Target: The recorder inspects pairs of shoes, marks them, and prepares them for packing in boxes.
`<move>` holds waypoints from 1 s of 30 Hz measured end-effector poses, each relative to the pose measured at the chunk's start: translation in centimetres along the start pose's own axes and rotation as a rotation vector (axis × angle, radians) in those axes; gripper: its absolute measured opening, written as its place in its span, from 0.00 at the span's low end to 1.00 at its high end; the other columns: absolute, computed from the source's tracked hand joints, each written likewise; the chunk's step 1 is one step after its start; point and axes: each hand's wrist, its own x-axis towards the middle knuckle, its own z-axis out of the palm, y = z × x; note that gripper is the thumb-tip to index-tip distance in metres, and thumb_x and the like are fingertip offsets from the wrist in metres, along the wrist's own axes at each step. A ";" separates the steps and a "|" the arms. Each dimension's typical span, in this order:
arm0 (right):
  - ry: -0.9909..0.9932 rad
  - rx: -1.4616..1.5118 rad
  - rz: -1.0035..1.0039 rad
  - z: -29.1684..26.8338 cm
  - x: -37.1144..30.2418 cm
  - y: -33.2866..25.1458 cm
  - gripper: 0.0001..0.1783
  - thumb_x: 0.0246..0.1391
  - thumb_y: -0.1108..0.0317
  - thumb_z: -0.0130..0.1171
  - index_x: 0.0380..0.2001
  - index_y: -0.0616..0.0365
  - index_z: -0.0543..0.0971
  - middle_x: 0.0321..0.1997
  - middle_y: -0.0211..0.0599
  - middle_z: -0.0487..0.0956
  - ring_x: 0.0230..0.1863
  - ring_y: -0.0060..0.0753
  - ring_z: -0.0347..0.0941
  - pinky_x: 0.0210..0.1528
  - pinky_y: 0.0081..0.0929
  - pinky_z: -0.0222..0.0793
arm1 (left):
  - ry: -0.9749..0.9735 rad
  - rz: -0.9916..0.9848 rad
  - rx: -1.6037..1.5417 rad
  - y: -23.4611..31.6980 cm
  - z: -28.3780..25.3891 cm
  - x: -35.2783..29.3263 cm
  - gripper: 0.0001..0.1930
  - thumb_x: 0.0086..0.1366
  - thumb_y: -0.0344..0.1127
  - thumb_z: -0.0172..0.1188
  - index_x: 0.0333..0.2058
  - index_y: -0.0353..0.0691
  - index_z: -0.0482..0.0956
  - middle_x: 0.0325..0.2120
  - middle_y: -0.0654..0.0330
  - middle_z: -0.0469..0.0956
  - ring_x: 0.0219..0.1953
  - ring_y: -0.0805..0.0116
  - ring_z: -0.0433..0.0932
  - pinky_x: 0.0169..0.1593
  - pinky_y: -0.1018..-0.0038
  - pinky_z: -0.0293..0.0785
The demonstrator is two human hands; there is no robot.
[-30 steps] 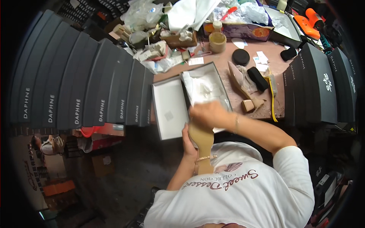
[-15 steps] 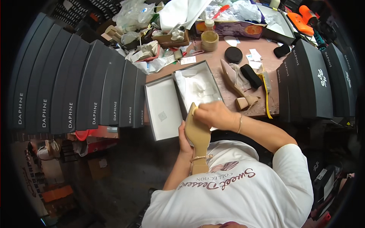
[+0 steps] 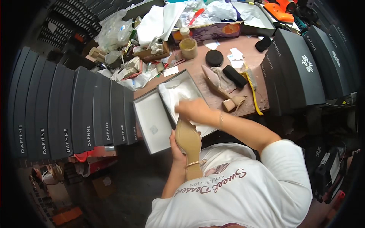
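Observation:
My left hand (image 3: pixel 177 147) grips a tan heeled shoe (image 3: pixel 188 137) around its middle, sole facing up and toe pointing away from me. A thin sparkly strap crosses near its heel. Over the toe is my right hand (image 3: pixel 194 109), its fingers pinched together and slightly blurred; what they hold, if anything, is hidden. Behind the hands lies an open shoebox (image 3: pixel 199 90) with white tissue (image 3: pixel 172 95) inside, its pale-lined lid (image 3: pixel 151 123) to the left. To the right, a matching shoe (image 3: pixel 213 83) rests on its side on the table.
Dark shoeboxes stand in rows at left (image 3: pixel 53 110) and right (image 3: pixel 294 72). A yellow-handled brush (image 3: pixel 252 85), a black oblong pad (image 3: pixel 234 76) and a round black tin (image 3: pixel 214 58) lie beyond the shoe. A jar (image 3: pixel 188 48) and cluttered bags (image 3: pixel 116 33) fill the back.
The view has shifted, so the table appears turned and moved left. My right hand has moved from the upper sole to just past the toe tip. My left hand keeps its hold.

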 end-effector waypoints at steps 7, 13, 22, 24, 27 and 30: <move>-0.062 -0.107 0.720 -6.0 -6.4 9.6 0.23 0.51 0.57 0.61 0.46 0.61 0.76 0.23 0.49 0.79 0.29 0.47 0.78 0.31 0.38 0.71 | 0.079 0.582 0.468 12.0 1.1 1.7 0.31 0.66 0.53 0.45 0.59 0.35 0.63 0.51 0.49 0.71 0.50 0.58 0.74 0.52 0.65 0.72; -0.494 -0.398 0.839 -4.4 -8.3 12.7 0.16 0.40 0.56 0.62 0.26 0.60 0.83 0.30 0.50 0.81 0.35 0.50 0.79 0.37 0.40 0.75 | 0.153 0.937 1.433 13.7 1.8 6.2 0.33 0.61 0.37 0.61 0.62 0.33 0.59 0.58 0.47 0.65 0.60 0.57 0.63 0.62 0.66 0.58; -0.596 0.825 0.613 -9.7 -5.9 4.6 0.16 0.51 0.59 0.61 0.36 0.62 0.82 0.28 0.28 0.80 0.29 0.16 0.72 0.31 0.18 0.69 | -0.289 0.365 0.348 5.6 2.1 6.7 0.43 0.64 0.67 0.44 0.67 0.42 0.47 0.63 0.49 0.56 0.65 0.60 0.56 0.67 0.60 0.47; -0.660 1.017 0.689 -7.4 -5.7 0.2 0.17 0.52 0.58 0.63 0.37 0.61 0.82 0.26 0.23 0.77 0.27 0.13 0.70 0.28 0.15 0.65 | -0.216 0.296 0.143 3.0 4.2 6.6 0.43 0.61 0.72 0.39 0.63 0.42 0.58 0.57 0.51 0.67 0.59 0.57 0.65 0.62 0.56 0.59; -0.578 1.080 0.527 -3.4 -7.2 -2.3 0.16 0.53 0.60 0.63 0.41 0.59 0.79 0.26 0.23 0.75 0.20 0.11 0.64 0.20 0.13 0.59 | -0.277 0.143 0.032 3.1 5.5 5.0 0.37 0.65 0.65 0.39 0.57 0.36 0.65 0.48 0.49 0.72 0.46 0.58 0.75 0.48 0.62 0.74; -0.231 0.948 0.623 -4.7 -7.3 -3.2 0.20 0.56 0.66 0.59 0.50 0.58 0.69 0.27 0.26 0.72 0.21 0.13 0.63 0.21 0.15 0.60 | -0.215 0.007 0.137 5.2 3.0 2.6 0.34 0.66 0.60 0.40 0.52 0.30 0.68 0.43 0.48 0.75 0.40 0.59 0.79 0.41 0.67 0.78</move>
